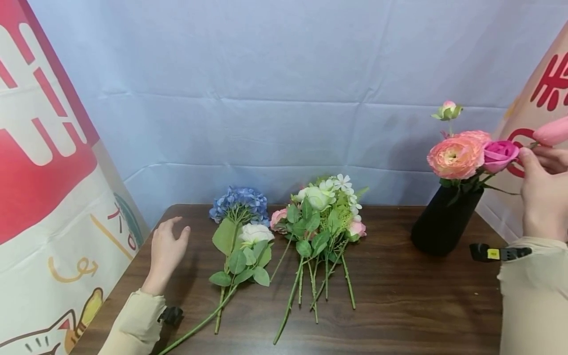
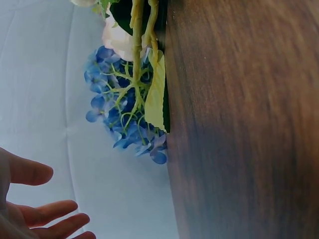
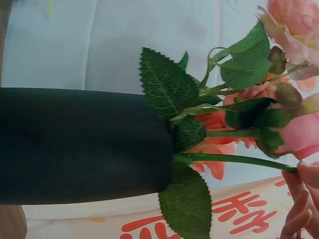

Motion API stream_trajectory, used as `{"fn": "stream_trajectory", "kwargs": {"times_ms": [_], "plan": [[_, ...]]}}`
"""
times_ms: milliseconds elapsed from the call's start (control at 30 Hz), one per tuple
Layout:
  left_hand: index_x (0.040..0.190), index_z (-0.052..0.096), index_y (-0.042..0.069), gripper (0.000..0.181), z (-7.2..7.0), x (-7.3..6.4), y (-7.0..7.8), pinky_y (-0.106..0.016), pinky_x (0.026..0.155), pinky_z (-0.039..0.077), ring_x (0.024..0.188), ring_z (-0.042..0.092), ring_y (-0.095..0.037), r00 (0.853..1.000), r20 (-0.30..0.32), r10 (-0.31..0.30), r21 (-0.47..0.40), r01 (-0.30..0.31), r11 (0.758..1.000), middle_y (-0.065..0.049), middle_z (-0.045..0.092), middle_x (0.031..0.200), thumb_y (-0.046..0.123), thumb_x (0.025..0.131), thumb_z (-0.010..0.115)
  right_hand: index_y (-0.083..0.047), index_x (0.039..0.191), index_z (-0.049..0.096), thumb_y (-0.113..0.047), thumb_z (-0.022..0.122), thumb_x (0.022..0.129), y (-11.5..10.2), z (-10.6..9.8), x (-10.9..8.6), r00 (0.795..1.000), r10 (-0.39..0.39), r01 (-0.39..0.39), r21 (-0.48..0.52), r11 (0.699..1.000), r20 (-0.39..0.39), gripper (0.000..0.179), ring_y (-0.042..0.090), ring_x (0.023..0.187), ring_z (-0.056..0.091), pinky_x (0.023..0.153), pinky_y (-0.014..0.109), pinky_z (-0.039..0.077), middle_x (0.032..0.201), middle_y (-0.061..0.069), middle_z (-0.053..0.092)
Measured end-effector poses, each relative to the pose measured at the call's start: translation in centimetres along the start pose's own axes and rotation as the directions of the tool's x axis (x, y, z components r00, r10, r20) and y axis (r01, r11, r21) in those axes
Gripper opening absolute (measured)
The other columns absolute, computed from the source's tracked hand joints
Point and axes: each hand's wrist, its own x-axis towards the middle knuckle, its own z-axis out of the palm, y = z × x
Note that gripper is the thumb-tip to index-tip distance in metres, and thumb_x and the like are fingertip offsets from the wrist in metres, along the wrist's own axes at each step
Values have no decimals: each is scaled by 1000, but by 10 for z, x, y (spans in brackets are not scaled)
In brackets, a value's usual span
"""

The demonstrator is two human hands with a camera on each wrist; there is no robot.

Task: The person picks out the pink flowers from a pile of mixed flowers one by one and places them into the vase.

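Note:
At the right, my right hand (image 1: 542, 195) pinches a green stem (image 3: 244, 160) between thumb and fingers. The stem runs into the mouth of a black vase (image 1: 443, 222). A smooth pink flower head (image 1: 552, 130), partly cut off by the frame edge, shows just above this hand. Close beside the fingertips is a magenta rose (image 1: 500, 156), standing in the vase with peach ranunculus-like flowers (image 1: 456, 157) and a small pink bud (image 1: 448, 110). My left hand (image 1: 166, 249) is held over the table's left side, fingers loosely spread and holding nothing, left of a blue hydrangea (image 1: 239, 203).
On the brown wooden table (image 1: 390, 305) lie a white rose (image 1: 256, 233) with a long stem and a bunch of white, green and pink flowers (image 1: 317, 197), stems pointing toward me. A pale blue cloth (image 1: 266, 133) hangs behind; printed cloths (image 1: 49, 207) hang at both sides.

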Motion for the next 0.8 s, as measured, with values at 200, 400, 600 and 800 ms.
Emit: {"fn": "stream_trajectory", "kwargs": {"times_ms": [200, 400, 600, 800], "plan": [[129, 51, -5, 42, 0, 0, 0, -56, 100, 31, 122, 40, -46, 1000, 1, -4, -3, 4, 1000, -28, 48, 133, 16, 93, 55, -33, 112, 63, -37, 61, 89, 9, 3, -2, 995, -99, 98, -54, 994, -12, 23, -15, 76, 44, 78, 8, 39, 81, -34, 49], [129, 52, -5, 42, 1, 0, -1, -57, 100, 31, 121, 40, -47, 1000, -6, 2, -4, -2, 1000, -29, 48, 133, 17, 93, 54, -29, 108, 67, -33, 65, 88, 12, 4, -7, 991, -131, 130, -63, 989, -11, 21, -16, 69, 47, 61, 2, 33, 73, -35, 51], [129, 52, -5, 42, 2, 0, -2, -58, 99, 31, 121, 40, -47, 1000, -8, 2, 1, -2, 1000, -29, 48, 133, 17, 93, 54, -27, 100, 71, -29, 73, 82, 18, 7, -12, 986, -163, 164, 29, 986, -39, 18, -15, 65, 51, 66, 5, 38, 69, -34, 55], [129, 51, -5, 43, 0, 0, -2, -58, 99, 31, 121, 40, -47, 1000, -1, 5, 7, -5, 1000, -29, 48, 134, 17, 93, 53, -24, 99, 73, -27, 74, 81, 24, 9, -11, 984, -171, 174, 79, 982, -50, 19, -14, 67, 54, 68, 6, 40, 74, -30, 59]]}}
